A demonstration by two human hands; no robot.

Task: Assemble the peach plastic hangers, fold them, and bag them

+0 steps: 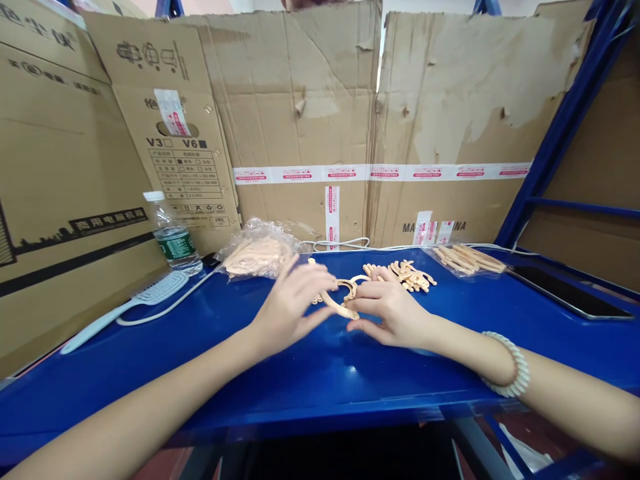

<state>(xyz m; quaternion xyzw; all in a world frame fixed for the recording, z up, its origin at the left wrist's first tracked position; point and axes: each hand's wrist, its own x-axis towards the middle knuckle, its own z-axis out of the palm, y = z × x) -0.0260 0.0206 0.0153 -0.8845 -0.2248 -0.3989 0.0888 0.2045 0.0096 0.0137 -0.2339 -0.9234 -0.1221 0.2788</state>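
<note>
My left hand (293,300) is closed in a pinch on one end of a curved beige strip (339,308), which looks like wood. At the strip's other end, the fingertips and thumb of my right hand (393,307) grip it too. Behind it, partly covered by my fingers, more curved beige pieces (349,285) lie on the blue table (320,383). Just beyond my right hand is a loose pile of short beige pieces (413,275). A bracelet of pale beads (517,367) circles my right wrist.
A clear plastic bag of beige pieces (257,250) lies back left, near a water bottle (173,233) and a pale hairbrush (130,303). Back right are bagged long strips (467,259) and a dark flat device (570,291). Cardboard walls (300,127) and a white cable (345,245) bound the back.
</note>
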